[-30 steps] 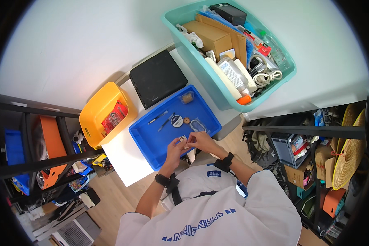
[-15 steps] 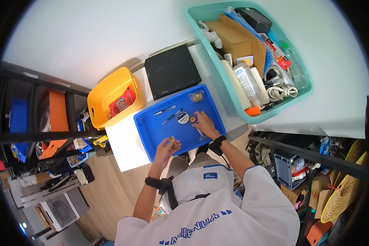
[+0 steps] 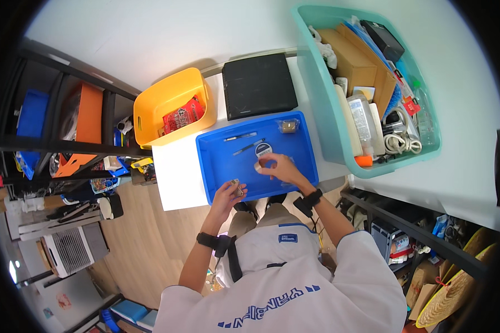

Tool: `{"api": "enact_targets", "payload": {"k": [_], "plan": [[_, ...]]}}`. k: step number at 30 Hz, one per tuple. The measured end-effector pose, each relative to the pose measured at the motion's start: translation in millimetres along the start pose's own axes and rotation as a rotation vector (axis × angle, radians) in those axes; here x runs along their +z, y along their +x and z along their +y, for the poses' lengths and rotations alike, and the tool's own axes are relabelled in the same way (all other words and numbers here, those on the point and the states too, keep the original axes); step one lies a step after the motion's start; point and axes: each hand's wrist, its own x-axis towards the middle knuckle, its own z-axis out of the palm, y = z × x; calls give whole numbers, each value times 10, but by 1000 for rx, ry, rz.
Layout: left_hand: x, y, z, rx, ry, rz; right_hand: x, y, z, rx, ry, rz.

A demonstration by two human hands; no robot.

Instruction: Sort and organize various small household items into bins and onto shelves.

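Observation:
A shallow blue tray (image 3: pixel 222 166) lies at the front of the white table, and both my hands are over it. My right hand (image 3: pixel 283 169) pinches a small beige ring-shaped roll (image 3: pixel 258 167) between thumb and fingers. Just beyond it lies a round white-and-dark disc (image 3: pixel 263 149), partly covered by the fingers. By the tray's near-left edge, my left hand (image 3: pixel 224 200) is closed on a small shiny, pale object (image 3: pixel 238 187) whose kind I cannot make out. Two pens (image 3: pixel 240 136) lie farther back in the tray. A tan roll in clear wrapping (image 3: pixel 288 126) sits in the far right corner.
Behind the tray is a flat black case (image 3: pixel 258 86). A yellow basket (image 3: pixel 144 125) with a red packet (image 3: pixel 183 115) stands to the left. A large teal bin (image 3: pixel 322 119) full of boxes, bottles and cables rises on the right. Dark shelves (image 3: pixel 66 147) flank the table.
My right hand has lifted the small roll from the tray and drawn it slightly left. My left hand still holds the pale object. The whole view has shifted, moving the scene rightward.

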Motion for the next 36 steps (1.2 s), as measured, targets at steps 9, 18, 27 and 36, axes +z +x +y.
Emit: {"api": "enact_targets", "payload": {"k": [9,18,27,36], "plan": [[169,-399,508,21,-42,-134,510,-399,-1020,-272,-133,-50],[-256,-828,790,66,-122,-151,1216,-338,-1350,-458,-404,33],[-496,-1031,868,100,13,-223,1695,-346,-1358,-469,-404,104],[-769,-974,767,63,-298,-339,1525,-507,-1376,-285,-343,233]]}}
